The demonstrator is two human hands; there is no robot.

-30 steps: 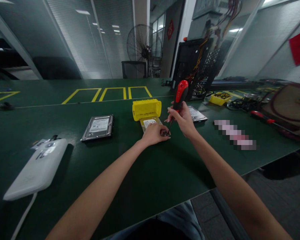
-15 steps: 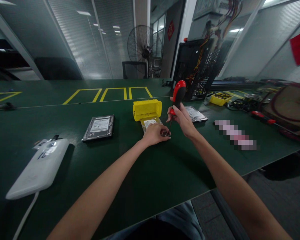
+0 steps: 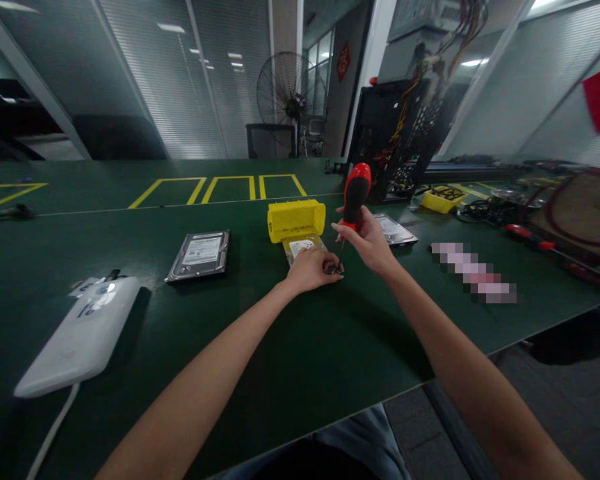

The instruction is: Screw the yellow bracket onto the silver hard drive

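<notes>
My right hand [image 3: 373, 241] is closed around the red and black handle of a screwdriver [image 3: 357, 193]. Its thin shaft points down, and the tip ends at the fingertips of my left hand [image 3: 310, 268]. Those fingers are pinched on a small dark piece [image 3: 333, 268] whose kind I cannot make out. Under and behind the left hand lies a hard drive [image 3: 300, 246] with a white label, partly hidden by the hand. It lies against the front of a yellow plastic bin [image 3: 297, 220], tipped with its opening towards me.
Other hard drives lie left [image 3: 200, 255] and right [image 3: 394, 231]. A white device with a cable [image 3: 80, 340] is at the left. An open computer case [image 3: 387, 140] stands behind. Rightward are a second yellow bin [image 3: 443, 200], cables [image 3: 490, 208] and another red-handled screwdriver [image 3: 527, 237].
The screwdriver handle has turned in my right hand, with the fingers shifted a little on it. My left hand keeps its place. The whole view has moved slightly.
</notes>
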